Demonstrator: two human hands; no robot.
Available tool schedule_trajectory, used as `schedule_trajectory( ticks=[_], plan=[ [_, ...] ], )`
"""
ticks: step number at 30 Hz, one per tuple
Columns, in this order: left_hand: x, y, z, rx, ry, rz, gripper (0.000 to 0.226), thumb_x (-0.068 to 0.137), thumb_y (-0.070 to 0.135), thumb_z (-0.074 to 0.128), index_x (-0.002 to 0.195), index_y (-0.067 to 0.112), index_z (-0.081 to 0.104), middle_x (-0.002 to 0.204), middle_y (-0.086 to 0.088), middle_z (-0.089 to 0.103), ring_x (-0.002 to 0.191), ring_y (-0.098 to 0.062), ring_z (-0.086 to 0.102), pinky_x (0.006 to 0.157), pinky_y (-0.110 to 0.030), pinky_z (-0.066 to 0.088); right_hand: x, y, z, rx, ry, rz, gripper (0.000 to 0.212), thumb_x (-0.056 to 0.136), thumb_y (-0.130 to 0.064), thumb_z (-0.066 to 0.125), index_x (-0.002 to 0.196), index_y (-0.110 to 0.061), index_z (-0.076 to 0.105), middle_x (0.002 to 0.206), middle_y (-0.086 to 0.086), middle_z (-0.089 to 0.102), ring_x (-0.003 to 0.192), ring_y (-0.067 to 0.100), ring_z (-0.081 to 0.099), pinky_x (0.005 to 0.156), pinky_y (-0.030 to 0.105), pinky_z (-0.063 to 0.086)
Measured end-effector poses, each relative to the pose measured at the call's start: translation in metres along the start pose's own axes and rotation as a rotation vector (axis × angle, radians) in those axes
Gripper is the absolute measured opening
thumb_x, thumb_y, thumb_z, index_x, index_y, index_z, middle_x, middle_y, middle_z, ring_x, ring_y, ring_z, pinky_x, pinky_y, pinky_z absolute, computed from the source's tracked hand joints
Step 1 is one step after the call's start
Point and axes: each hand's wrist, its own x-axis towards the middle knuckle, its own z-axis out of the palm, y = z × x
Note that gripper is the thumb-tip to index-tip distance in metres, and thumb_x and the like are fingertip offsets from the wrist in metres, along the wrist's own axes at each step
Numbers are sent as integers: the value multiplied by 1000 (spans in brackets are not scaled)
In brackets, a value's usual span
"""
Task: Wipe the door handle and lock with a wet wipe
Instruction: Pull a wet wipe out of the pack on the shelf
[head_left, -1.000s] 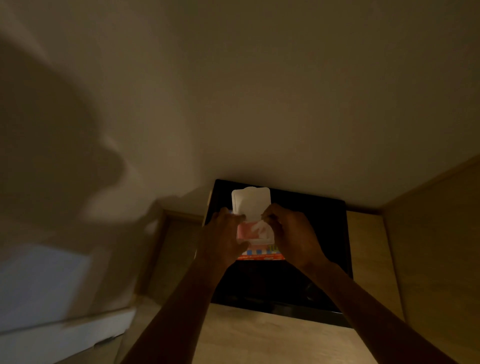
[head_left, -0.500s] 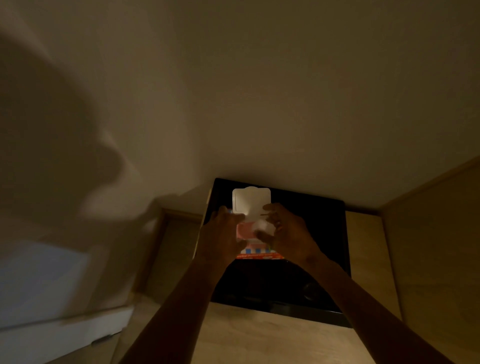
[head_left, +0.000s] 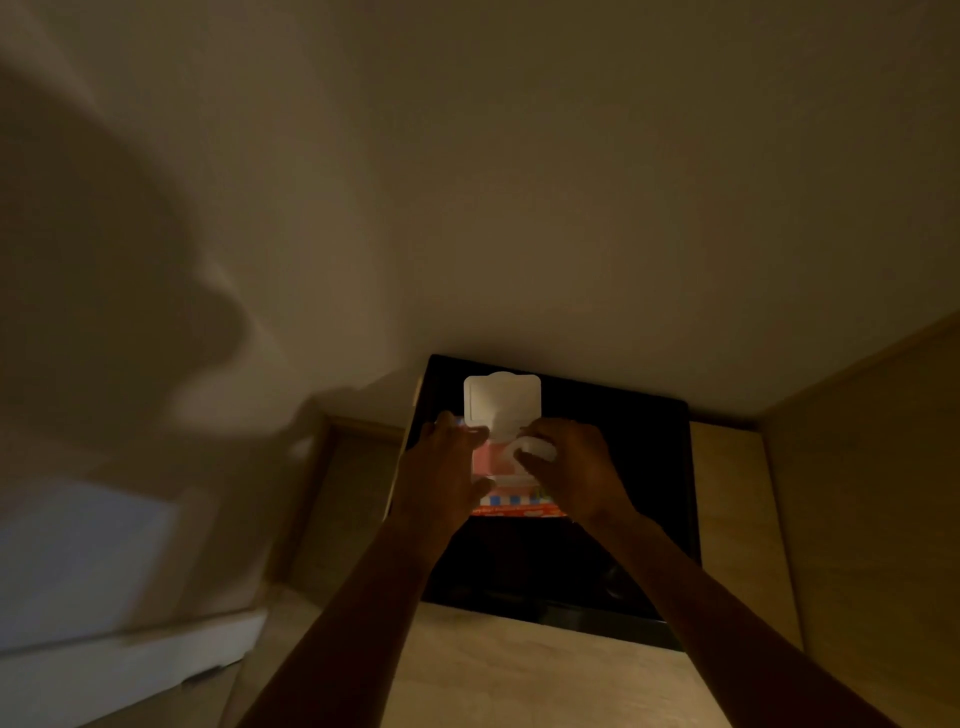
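Extraction step: left hand (head_left: 441, 470) steadies the pack (head_left: 511, 499), fingers curled on its edge; right hand (head_left: 576, 467) pinches a wet wipe (head_left: 524, 448). Next, presumably: pull it free.

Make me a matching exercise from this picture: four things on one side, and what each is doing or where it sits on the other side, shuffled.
Things:
1. left hand
2. right hand
3. lid
4. black panel

States:
A. lies under the wipe pack
B. flipped up, open
C. pinches the white wipe
D. holds the pack's left edge

Pairs: 1-D, 2-C, 3-B, 4-A.
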Motion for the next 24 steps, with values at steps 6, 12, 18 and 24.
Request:
schedule_trajectory(
  ticks=[6, 12, 18, 24],
  plan=[
    [1, -2, 0, -2, -4, -11, 64, 77, 30, 76, 135, 24, 51, 139, -6, 43, 128, -23, 44, 100, -41, 47, 2, -3, 5, 19, 43, -22, 17, 82, -7, 67, 97, -15, 71, 104, 2, 68, 97, 16, 63, 80, 17, 46],
    [0, -7, -3, -3, 0, 1, 63, 77, 36, 76, 134, 28, 52, 135, -4, 45, 125, -21, 46, 96, -41, 50, 2, -11, 8, -10, 62, -27, 14, 87, -20, 67, 96, -9, 72, 102, 7, 70, 91, 15, 64, 74, 15, 45],
    [-2, -3, -8, -4, 15, -17, 64, 73, 33, 79, 132, 30, 54, 130, -4, 48, 122, -22, 49, 95, -41, 49, -3, -13, 8, 39, 133, -55, 8, 87, -10, 67, 88, -12, 74, 96, 4, 71, 89, 15, 66, 78, 24, 52],
    [1, -2, -9, -17, -3, -63, 67, 70, 36, 81, 131, 29, 55, 128, -4, 49, 121, -21, 50, 94, -41, 49, -9, -15, 9, 215, 219, -64, 16, 88, -3, 63, 93, -12, 75, 95, 4, 74, 87, 15, 69, 82, 28, 56]
  ],
)
